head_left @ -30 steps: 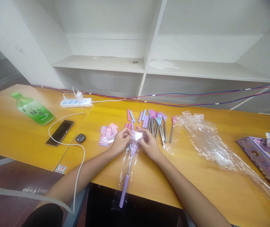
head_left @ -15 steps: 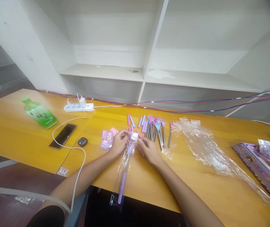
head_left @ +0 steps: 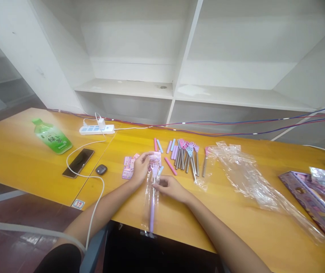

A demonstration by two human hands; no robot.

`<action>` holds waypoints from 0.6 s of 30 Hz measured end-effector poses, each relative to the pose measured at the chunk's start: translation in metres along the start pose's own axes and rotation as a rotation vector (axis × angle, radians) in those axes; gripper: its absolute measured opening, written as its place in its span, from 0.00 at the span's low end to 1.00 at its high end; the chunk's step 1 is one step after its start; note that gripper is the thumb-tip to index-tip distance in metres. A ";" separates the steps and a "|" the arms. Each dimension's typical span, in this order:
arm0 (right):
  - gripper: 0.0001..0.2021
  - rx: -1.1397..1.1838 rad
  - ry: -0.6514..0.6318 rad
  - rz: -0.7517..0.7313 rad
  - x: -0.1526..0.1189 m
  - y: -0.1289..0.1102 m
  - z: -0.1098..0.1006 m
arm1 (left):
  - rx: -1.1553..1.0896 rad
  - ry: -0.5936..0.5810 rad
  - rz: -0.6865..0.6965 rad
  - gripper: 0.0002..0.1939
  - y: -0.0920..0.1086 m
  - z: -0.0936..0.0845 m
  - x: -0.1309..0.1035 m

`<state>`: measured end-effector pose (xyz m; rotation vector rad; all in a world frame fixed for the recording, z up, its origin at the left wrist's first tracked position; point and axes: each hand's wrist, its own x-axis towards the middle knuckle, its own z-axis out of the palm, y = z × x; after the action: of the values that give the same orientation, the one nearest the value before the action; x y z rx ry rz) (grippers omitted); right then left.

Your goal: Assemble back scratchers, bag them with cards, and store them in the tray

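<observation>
A purple back scratcher in a clear plastic sleeve [head_left: 152,201] lies along the front of the yellow table [head_left: 213,212], its handle reaching the table's edge. My left hand [head_left: 140,169] pinches the top of the sleeve by its pink header card. My right hand [head_left: 170,186] grips the sleeve a little lower, at the metal shaft. A small stack of pink header cards [head_left: 128,170] sits just left of my left hand. Several loose back scratchers [head_left: 187,155] with pink, blue and purple handles lie behind my hands.
A pile of clear plastic sleeves [head_left: 253,178] spreads to the right, with a purple box [head_left: 316,203] at the far right edge. On the left are a green bottle [head_left: 52,137], a phone [head_left: 78,162] on a white cable, a small dark case [head_left: 101,169] and a power strip [head_left: 96,129]. White shelves stand behind.
The bagged back scratcher has turned straighter toward me. My right hand slid down from the sleeve's top to the shaft. My left hand stays at the header.
</observation>
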<state>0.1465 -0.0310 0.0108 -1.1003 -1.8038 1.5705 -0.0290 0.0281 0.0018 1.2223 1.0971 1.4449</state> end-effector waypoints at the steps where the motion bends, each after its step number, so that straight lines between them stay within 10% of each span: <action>1: 0.21 0.033 0.000 0.005 0.001 0.001 -0.001 | -0.005 -0.002 0.005 0.13 0.000 0.000 0.000; 9: 0.25 0.123 0.116 0.041 0.001 -0.002 -0.029 | -0.196 -0.172 -0.101 0.20 0.018 0.006 -0.009; 18: 0.23 0.155 0.421 -0.039 -0.024 -0.023 -0.077 | -0.035 -0.672 -0.139 0.24 0.006 0.011 -0.034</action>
<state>0.2158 -0.0073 0.0524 -1.2064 -1.3931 1.3104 -0.0159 -0.0057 0.0033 1.4266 0.6696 0.8372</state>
